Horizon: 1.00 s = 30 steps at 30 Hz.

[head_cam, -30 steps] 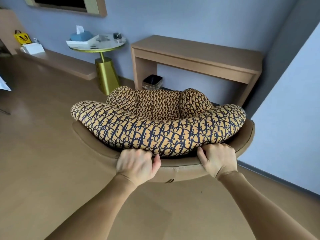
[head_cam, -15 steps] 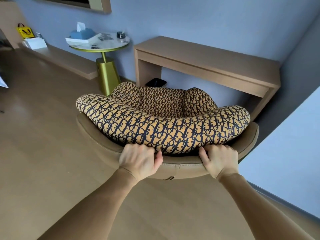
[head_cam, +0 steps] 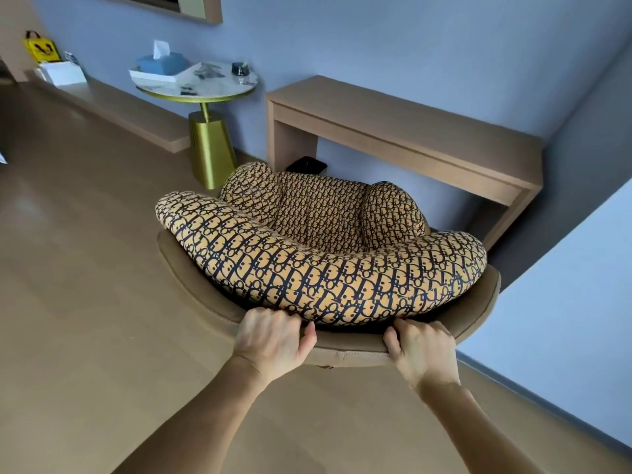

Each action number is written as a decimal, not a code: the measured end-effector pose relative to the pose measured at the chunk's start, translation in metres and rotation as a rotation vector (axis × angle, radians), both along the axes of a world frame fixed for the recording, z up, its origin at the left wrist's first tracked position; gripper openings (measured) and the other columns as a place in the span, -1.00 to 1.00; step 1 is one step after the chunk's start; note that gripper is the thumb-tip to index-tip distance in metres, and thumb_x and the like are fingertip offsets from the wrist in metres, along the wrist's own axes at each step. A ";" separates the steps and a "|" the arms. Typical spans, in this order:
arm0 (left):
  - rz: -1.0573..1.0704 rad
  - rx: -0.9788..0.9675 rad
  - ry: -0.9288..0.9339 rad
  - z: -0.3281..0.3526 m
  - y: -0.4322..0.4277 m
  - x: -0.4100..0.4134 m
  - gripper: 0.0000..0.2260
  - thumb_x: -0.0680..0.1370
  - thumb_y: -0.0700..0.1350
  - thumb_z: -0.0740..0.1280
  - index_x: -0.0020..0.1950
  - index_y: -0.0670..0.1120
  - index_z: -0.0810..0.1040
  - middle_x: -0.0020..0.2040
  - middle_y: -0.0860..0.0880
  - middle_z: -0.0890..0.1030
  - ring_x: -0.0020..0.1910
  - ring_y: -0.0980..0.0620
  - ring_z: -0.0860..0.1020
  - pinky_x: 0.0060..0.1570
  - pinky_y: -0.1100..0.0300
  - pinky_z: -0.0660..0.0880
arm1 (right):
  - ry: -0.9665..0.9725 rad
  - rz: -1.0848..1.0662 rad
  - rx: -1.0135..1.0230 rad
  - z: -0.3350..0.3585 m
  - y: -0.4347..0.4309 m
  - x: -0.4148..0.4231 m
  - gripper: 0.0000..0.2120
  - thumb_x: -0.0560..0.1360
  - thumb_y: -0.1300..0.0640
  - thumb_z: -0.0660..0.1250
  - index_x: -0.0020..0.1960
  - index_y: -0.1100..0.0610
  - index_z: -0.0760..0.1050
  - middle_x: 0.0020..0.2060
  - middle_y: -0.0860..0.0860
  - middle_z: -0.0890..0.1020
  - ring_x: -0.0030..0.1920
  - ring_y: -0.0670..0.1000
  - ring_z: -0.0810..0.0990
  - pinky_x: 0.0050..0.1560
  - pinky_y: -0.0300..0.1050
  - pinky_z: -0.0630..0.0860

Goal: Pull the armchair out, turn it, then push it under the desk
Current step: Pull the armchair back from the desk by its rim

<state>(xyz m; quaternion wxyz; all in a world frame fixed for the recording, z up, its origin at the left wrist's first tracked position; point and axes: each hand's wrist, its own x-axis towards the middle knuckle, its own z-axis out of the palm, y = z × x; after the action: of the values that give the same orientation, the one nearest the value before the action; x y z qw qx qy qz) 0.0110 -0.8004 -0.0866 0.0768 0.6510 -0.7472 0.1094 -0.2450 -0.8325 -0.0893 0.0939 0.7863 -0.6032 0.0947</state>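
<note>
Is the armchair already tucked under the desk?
No. The armchair stands on open floor in front of the desk, and both hands, left and right, grip its back rim.

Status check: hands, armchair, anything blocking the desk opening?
Left hand, right hand gripping patterned tan armchair back rim. Faces wooden desk. Black bin sits underneath.

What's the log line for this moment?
left hand gripping armchair back rim | right hand likewise | desk ahead
</note>
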 end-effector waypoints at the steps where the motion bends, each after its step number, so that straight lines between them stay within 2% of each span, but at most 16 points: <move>1: -0.001 0.018 -0.007 -0.001 0.004 0.007 -0.38 0.58 0.21 -0.16 -0.30 -0.03 0.58 -0.40 0.00 0.60 -0.42 -0.04 0.54 -0.35 0.11 0.24 | -0.025 0.007 -0.012 -0.004 0.007 0.006 -0.72 0.46 -0.01 0.10 -0.41 0.00 0.24 -0.55 0.02 0.54 -0.54 0.17 0.48 -0.35 -0.11 0.35; 5: -0.007 0.008 -0.009 -0.010 0.025 0.028 -0.42 0.58 0.19 -0.10 -0.32 -0.03 0.59 -0.40 0.00 0.60 -0.43 -0.04 0.56 -0.34 0.11 0.26 | -0.059 -0.028 -0.029 -0.015 0.035 0.024 -0.69 0.46 0.00 0.10 -0.42 0.03 0.36 -0.54 0.03 0.55 -0.54 0.16 0.50 -0.34 -0.08 0.40; 10: -0.019 0.051 -0.017 -0.014 0.034 0.046 -0.51 0.55 0.14 0.09 -0.43 -0.06 0.57 -0.50 -0.03 0.56 -0.53 -0.08 0.53 -0.42 0.18 0.38 | -0.023 -0.052 0.009 -0.019 0.052 0.039 -0.67 0.47 -0.03 0.09 -0.41 0.04 0.42 -0.51 0.05 0.58 -0.50 0.17 0.54 -0.29 -0.05 0.45; 13: -0.030 -0.006 0.003 -0.006 0.012 0.059 -0.48 0.56 0.16 0.05 -0.41 -0.07 0.59 -0.47 -0.05 0.58 -0.50 -0.08 0.55 -0.39 0.16 0.26 | 0.001 -0.031 -0.040 -0.012 0.032 0.048 -0.66 0.48 -0.03 0.08 -0.40 0.05 0.42 -0.49 0.06 0.59 -0.48 0.16 0.56 -0.29 -0.08 0.38; 17: -0.026 0.012 -0.042 0.005 -0.016 0.067 -0.44 0.57 0.19 0.00 -0.42 -0.06 0.57 -0.50 -0.05 0.55 -0.50 -0.07 0.52 -0.36 0.12 0.20 | -0.024 -0.050 -0.176 -0.001 0.002 0.057 -0.65 0.45 -0.01 0.11 -0.47 0.07 0.40 -0.58 0.06 0.52 -0.56 0.17 0.49 -0.34 -0.14 0.23; 20: -0.087 0.088 -0.020 0.000 -0.013 0.065 -0.44 0.59 0.21 0.03 -0.42 -0.05 0.56 -0.51 -0.02 0.54 -0.52 -0.06 0.51 -0.38 0.12 0.20 | 0.031 -0.010 -0.020 0.000 0.006 0.049 -0.69 0.46 0.03 0.07 -0.40 0.05 0.41 -0.51 0.05 0.56 -0.50 0.17 0.53 -0.33 -0.08 0.40; 21: -0.098 0.097 -0.025 0.002 -0.010 0.065 -0.42 0.60 0.23 -0.01 -0.40 -0.04 0.57 -0.49 -0.02 0.55 -0.50 -0.05 0.52 -0.37 0.11 0.21 | 0.079 0.001 0.045 0.004 0.006 0.048 -0.70 0.49 0.03 0.04 -0.35 0.03 0.42 -0.44 0.03 0.59 -0.43 0.17 0.57 -0.27 -0.03 0.47; 23: -0.111 0.129 -0.013 0.010 -0.016 0.066 -0.36 0.61 0.27 -0.14 -0.30 -0.03 0.59 -0.41 -0.02 0.59 -0.42 -0.05 0.55 -0.33 0.09 0.26 | 0.145 -0.061 0.215 0.016 0.000 0.052 -0.68 0.58 -0.02 -0.04 -0.22 -0.02 0.41 -0.23 -0.02 0.66 -0.15 0.12 0.64 0.02 0.03 0.49; 26: -0.145 0.228 -0.016 0.017 -0.015 0.069 -0.31 0.60 0.28 -0.27 -0.05 0.01 0.61 -0.19 -0.01 0.66 -0.20 -0.02 0.60 -0.12 0.08 0.43 | 0.084 -0.187 0.370 0.032 0.011 0.064 -0.64 0.68 -0.12 -0.10 -0.01 -0.05 0.44 0.09 -0.04 0.65 0.25 0.05 0.54 0.41 -0.01 0.27; 27: -0.155 0.262 -0.020 0.020 -0.011 0.073 -0.32 0.61 0.28 -0.26 0.08 0.01 0.60 -0.09 -0.02 0.67 -0.10 -0.02 0.61 0.00 0.06 0.45 | 0.067 -0.217 0.402 0.035 0.023 0.073 -0.57 0.68 -0.16 -0.12 0.15 -0.03 0.47 0.24 -0.01 0.60 0.40 0.06 0.44 0.51 0.01 0.16; 28: -0.167 0.324 -0.010 0.023 -0.008 0.080 -0.37 0.63 0.29 -0.20 0.22 0.00 0.55 0.05 -0.03 0.67 0.02 -0.03 0.60 0.14 0.04 0.44 | 0.061 -0.245 0.448 0.036 0.035 0.082 -0.48 0.68 -0.20 -0.13 0.38 0.02 0.42 0.44 0.01 0.47 0.54 0.07 0.28 0.58 0.04 0.04; 29: -0.204 0.405 0.006 0.028 -0.006 0.090 -0.42 0.64 0.30 -0.11 0.36 0.00 0.48 0.19 -0.03 0.63 0.16 -0.04 0.57 0.28 0.00 0.40 | 0.050 -0.282 0.502 0.042 0.049 0.093 -0.38 0.67 -0.24 -0.14 0.57 0.08 0.23 0.59 0.04 0.27 0.63 0.07 0.08 0.62 0.08 -0.06; 30: -0.256 0.485 0.011 0.035 -0.006 0.104 -0.45 0.64 0.30 0.00 0.47 0.01 0.39 0.33 -0.02 0.57 0.29 -0.03 0.51 0.40 -0.04 0.33 | 0.030 -0.305 0.559 0.048 0.062 0.105 -0.31 0.66 -0.28 -0.15 0.66 0.10 0.01 0.66 0.04 0.06 0.65 0.08 -0.08 0.62 0.11 -0.12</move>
<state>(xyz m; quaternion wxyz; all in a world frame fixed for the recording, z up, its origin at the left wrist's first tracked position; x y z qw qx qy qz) 0.1148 -0.8068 -0.0515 -0.0640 0.5510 -0.8275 -0.0870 -0.1404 -0.7709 -0.0412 -0.1040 0.6836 -0.7152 -0.1015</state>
